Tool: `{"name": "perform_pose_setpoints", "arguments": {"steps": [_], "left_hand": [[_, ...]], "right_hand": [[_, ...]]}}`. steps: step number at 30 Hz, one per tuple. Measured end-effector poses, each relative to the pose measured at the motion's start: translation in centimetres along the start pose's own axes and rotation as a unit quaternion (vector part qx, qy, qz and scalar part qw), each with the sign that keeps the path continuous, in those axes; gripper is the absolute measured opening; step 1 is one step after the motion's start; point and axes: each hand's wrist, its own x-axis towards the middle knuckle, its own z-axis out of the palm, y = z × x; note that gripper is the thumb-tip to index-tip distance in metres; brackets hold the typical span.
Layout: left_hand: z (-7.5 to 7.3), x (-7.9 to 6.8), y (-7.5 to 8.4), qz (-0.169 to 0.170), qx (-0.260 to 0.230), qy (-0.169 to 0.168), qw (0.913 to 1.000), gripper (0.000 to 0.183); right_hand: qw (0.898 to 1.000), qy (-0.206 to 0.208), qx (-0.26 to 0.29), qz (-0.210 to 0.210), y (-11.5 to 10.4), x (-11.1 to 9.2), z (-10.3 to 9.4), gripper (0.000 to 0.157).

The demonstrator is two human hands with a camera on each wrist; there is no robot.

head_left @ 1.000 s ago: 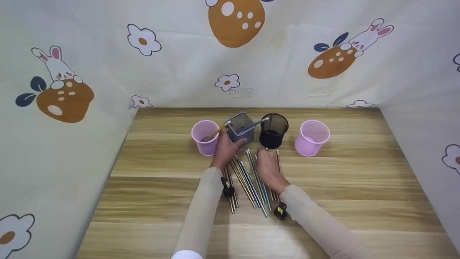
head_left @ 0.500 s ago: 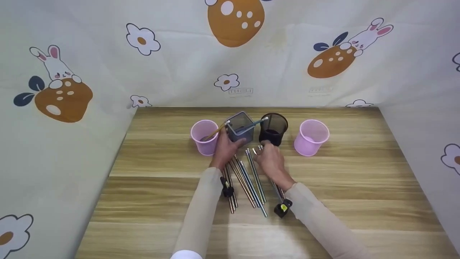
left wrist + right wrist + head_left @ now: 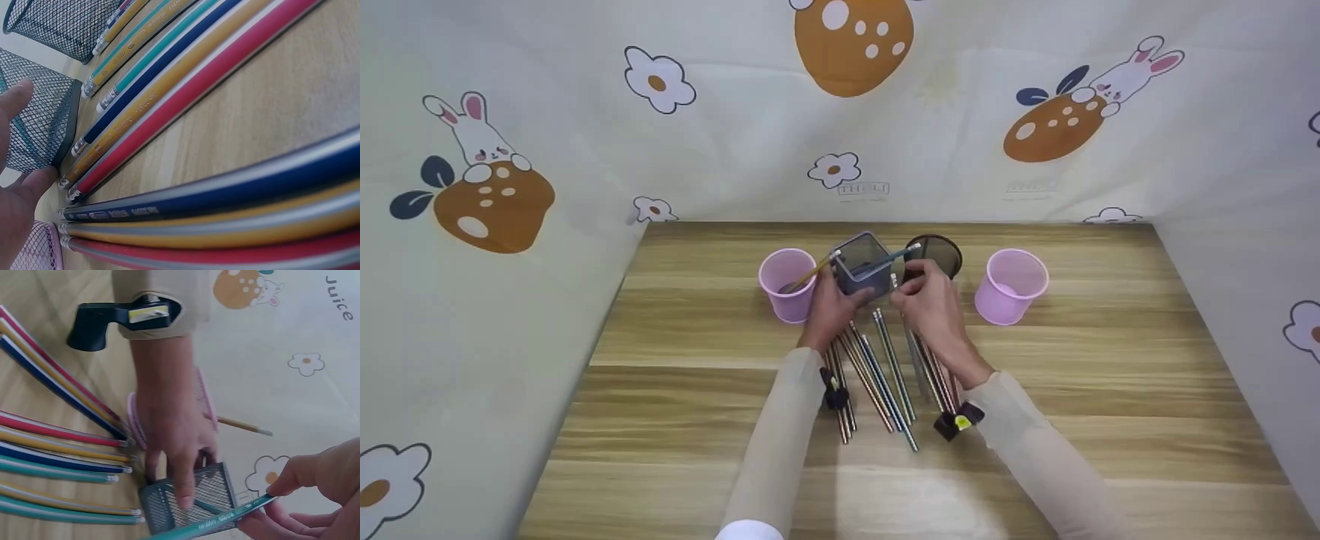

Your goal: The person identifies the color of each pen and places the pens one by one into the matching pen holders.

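Observation:
My left hand (image 3: 831, 311) grips the grey square mesh pencil holder (image 3: 48, 107), thumb on its near face. One teal pencil (image 3: 901, 255) leans in that holder, its eraser end over the rim. Between thumb and fingers, my right hand (image 3: 936, 311) pinches another teal pencil (image 3: 225, 517) near its eraser end, raised in front of the black round mesh holder (image 3: 946, 247), which the hand partly covers. Several striped pencils (image 3: 877, 382) in red, yellow, blue and teal lie in groups on the table below the hands, eraser ends toward the holders.
A pink mesh holder (image 3: 780, 300) with a yellow pencil (image 3: 814, 274) in it stands left of the square one. Another pink holder (image 3: 1003, 300) stands at the right. Patterned cloth (image 3: 735, 150) hangs behind the wooden table (image 3: 697, 420).
My right hand has risen from the pencils toward the black holder, lifting a teal pencil with it. My left hand has stayed on the square holder.

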Motion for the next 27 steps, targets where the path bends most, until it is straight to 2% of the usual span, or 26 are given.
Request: {"name": "perform_pose_setpoints", "arguments": {"steps": [4,13,16,20,24,27], "left_hand": [[0.0,0.0,0.0,0.000,-0.002,-0.001,1.0000,0.083],[-0.1,-0.1,0.0,0.004,-0.011,-0.002,0.9999,0.083],[-0.1,-0.1,-0.1,-0.001,-0.014,-0.004,0.9999,0.082],[0.1,0.0,-0.1,-0.002,-0.023,-0.007,0.9997,0.080],[0.2,0.1,-0.1,0.006,-0.028,-0.002,0.9996,0.079],[0.1,0.0,-0.2,0.010,-0.025,0.000,0.9997,0.079]], "right_hand": [[0.999,0.010,0.036,-0.018,-0.6,0.4,-0.7,0.046],[0.995,0.020,0.073,-0.069,-1.6,1.2,-2.0,0.046],[0.988,0.041,0.114,-0.096,-1.8,1.5,-2.1,0.042],[0.973,0.083,0.177,-0.119,-1.9,2.1,-1.9,0.037],[0.961,0.109,0.228,-0.116,-1.6,2.7,-1.5,0.036],[0.955,0.124,0.249,-0.108,-1.3,2.9,-1.4,0.035]]}}
